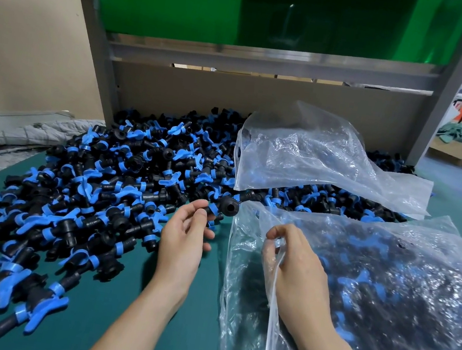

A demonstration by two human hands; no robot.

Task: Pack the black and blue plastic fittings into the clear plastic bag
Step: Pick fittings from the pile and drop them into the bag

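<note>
A big heap of black and blue plastic fittings [95, 183] spreads over the green table top [100, 305] from the back to the near left. My left hand [183, 237] pinches one black and blue fitting [224, 207] just above the heap, close to the mouth of the bag. On the right lies a clear plastic bag [384, 305] holding many fittings. My right hand [292, 260] grips the bag's left edge and holds its mouth up.
A second, nearly empty clear bag [317, 158] lies on the heap at the back right. Behind stand a cardboard wall [265, 101] and a grey metal frame with a green panel [189, 8]. Grey padded cloth [18, 135] lies at the far left.
</note>
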